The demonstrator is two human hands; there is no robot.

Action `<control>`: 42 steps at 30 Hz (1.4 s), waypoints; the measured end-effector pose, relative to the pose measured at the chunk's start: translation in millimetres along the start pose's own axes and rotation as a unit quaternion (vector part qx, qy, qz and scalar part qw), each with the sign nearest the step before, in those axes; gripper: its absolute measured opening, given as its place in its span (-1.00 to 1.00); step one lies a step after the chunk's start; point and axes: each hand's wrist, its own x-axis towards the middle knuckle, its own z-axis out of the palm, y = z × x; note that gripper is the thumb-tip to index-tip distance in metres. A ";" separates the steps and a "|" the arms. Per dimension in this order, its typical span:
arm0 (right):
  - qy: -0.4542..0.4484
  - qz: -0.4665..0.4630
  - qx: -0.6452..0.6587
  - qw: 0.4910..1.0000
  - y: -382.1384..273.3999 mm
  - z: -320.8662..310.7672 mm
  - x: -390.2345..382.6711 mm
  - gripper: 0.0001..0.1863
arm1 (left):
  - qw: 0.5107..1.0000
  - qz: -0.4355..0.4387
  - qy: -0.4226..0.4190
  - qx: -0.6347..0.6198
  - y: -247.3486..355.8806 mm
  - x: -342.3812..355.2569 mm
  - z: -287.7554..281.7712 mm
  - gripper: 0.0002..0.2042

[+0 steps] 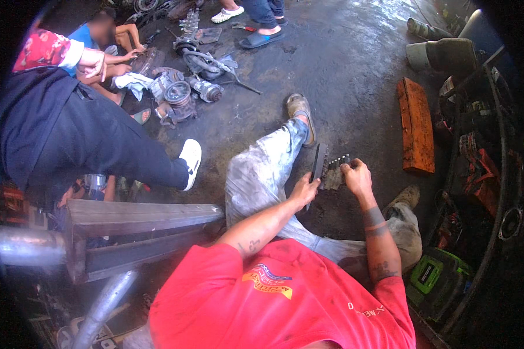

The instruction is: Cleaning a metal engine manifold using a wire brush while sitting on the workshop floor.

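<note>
Along the right of the frame, you have a long, dirty orange block (415,125) on the dark floor (355,70), with a grey bucket (442,56) above it in the upper right. In the lower right you see a green and black case (436,282). In the upper left, you find greasy machine parts (177,96) with a white cloth (135,84) just beside them. At the left, a person in dark trousers (99,134) wears a white shoe (191,163); below, you see a grey metal beam (140,216). Near the top edge sits a dark sandal (262,39) on someone's foot.

Whitish glare on the floor (361,58) at upper right, corners black.
</note>
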 end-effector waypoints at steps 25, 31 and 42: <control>-0.011 -0.005 0.003 1.000 -5.1 -2.6 0.8 -0.47 | 0.999 -0.008 -0.012 -0.041 -0.5 2.6 -1.4 -0.69; 0.017 -0.010 -0.005 1.000 -5.6 -1.2 -2.0 -0.50 | 1.000 -0.013 -0.006 -0.022 8.7 -2.0 -1.2 -0.68; -0.004 0.016 0.013 1.000 -3.4 -1.4 4.7 -0.46 | 1.000 -0.014 -0.016 -0.002 8.1 -0.3 -2.8 -0.67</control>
